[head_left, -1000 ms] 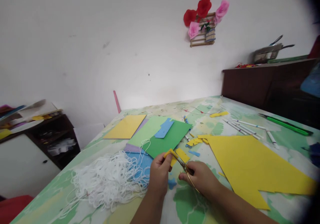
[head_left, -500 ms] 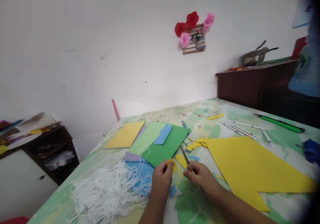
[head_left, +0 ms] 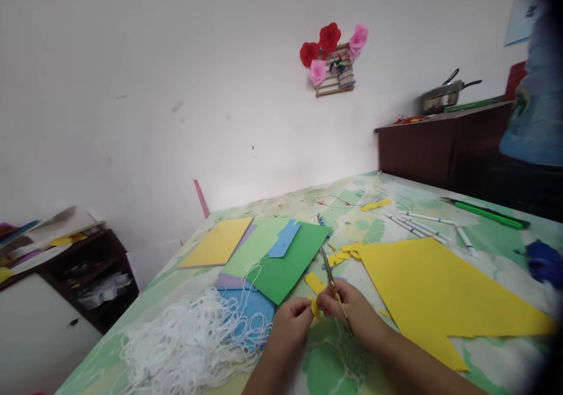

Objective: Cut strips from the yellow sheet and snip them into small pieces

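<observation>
My left hand [head_left: 292, 323] pinches a small yellow paper piece [head_left: 315, 309] between thumb and fingers. Close beside it, my right hand [head_left: 347, 307] is closed around a pair of scissors [head_left: 331, 277], whose blades point away from me; its fingertips meet the yellow piece. Just beyond my hands lies a yellow strip [head_left: 314, 284]. A large yellow sheet [head_left: 435, 283] with a cut-out edge is to the right. Left of my hands, a green sheet [head_left: 292, 260] has a blue paper piece [head_left: 284, 240] on it.
A heap of white string [head_left: 189, 342] covers the table's near left, partly over a blue sheet [head_left: 250, 307]. Yellow sheets [head_left: 220, 242] lie farther back. Several white markers [head_left: 416, 228], a green cutter [head_left: 488, 214] and a dark blue object [head_left: 544, 263] are at the right.
My hands have come together: the left moved right with the yellow piece, and my right fingertips now touch it. The scissors have tipped more upright in my right hand. The view shifted slightly.
</observation>
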{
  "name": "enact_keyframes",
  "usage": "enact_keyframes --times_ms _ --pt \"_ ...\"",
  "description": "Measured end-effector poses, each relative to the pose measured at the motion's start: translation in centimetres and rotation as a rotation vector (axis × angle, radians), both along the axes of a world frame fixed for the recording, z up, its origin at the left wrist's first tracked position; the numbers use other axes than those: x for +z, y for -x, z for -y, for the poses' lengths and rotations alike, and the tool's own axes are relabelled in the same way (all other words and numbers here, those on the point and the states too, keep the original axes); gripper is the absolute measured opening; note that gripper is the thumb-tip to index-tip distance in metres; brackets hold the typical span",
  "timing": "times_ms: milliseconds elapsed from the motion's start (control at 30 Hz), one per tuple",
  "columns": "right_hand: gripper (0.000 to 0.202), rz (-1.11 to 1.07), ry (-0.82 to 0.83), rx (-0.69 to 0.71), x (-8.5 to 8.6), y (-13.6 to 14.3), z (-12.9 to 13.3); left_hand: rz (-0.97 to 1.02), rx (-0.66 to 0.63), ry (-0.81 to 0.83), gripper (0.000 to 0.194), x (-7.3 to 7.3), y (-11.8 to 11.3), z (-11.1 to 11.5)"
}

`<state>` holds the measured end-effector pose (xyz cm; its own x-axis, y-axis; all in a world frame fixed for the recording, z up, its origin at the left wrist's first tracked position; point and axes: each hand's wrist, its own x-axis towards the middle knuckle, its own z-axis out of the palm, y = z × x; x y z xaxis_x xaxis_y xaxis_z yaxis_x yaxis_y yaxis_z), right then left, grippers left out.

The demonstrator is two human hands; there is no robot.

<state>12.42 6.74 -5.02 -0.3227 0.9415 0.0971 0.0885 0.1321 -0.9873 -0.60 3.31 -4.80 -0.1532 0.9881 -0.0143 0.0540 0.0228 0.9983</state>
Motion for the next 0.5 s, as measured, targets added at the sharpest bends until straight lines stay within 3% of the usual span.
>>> enact_keyframes --times_ms 167,300,500 --pt "0.017 -0.024 0.006 0.062 0.5 -0.1 0.2 -0.198 -0.005 -0.103 0.02 -0.9 0.5 -0.7" --pt "0.023 -0.121 0.078 0.087 0.6 -0.3 0.0 -0.321 0.089 -0.196 0.015 -0.1 0.4 -0.6" --pt "0.024 -0.081 0.037 0.12 -0.3 -0.3 -0.5 -0.277 0.117 -0.169 0.012 0.1 0.2 -0.4"
